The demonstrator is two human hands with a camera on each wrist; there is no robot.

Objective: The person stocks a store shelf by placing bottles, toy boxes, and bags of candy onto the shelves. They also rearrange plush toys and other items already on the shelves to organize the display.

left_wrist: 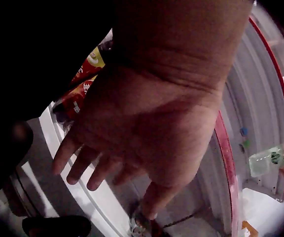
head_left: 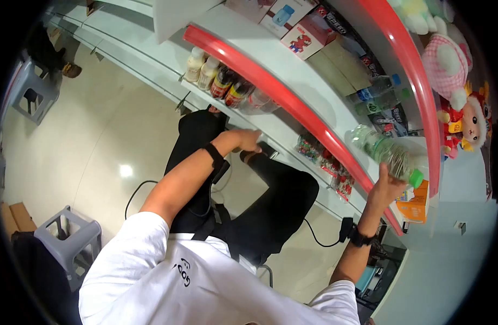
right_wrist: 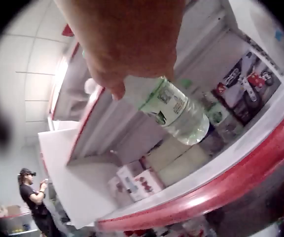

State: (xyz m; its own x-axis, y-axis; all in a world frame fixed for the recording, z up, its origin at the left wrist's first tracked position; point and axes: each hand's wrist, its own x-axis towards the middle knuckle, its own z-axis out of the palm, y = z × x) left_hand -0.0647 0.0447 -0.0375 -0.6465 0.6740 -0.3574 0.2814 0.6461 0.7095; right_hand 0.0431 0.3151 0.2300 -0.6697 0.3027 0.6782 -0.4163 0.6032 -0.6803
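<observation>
White T-shirt [head_left: 205,281] cloth fills the near foreground of the head view, with black trousers [head_left: 284,214] bent at the knees beyond it. The person's right hand [head_left: 389,189] has its grip clamped round the neck end of a clear plastic bottle [head_left: 380,145], just below its green cap [head_left: 416,179]. That bottle is tilted at the red-edged middle shelf [head_left: 270,40], its base pointing inward; whether the base touches the shelf, I cannot tell. Just beside the cap stands an orange box [head_left: 415,206]. Deeper on the same shelf are two more bottles [head_left: 374,96], one blue-capped and one green-capped, and several printed boxes [head_left: 306,39].

The left hand [head_left: 243,140] holds nothing, its fingers [left_wrist: 82,165] apart, near the lower shelf [head_left: 284,123]. On that level are creamy white drink bottles [head_left: 201,69], dark bottles with red labels [head_left: 229,88] and red-and-green packets [head_left: 325,162]. Plush toys [head_left: 449,70] sit on the upper shelf, and a grey stool [head_left: 70,233] stands on the floor [head_left: 105,130] behind
</observation>
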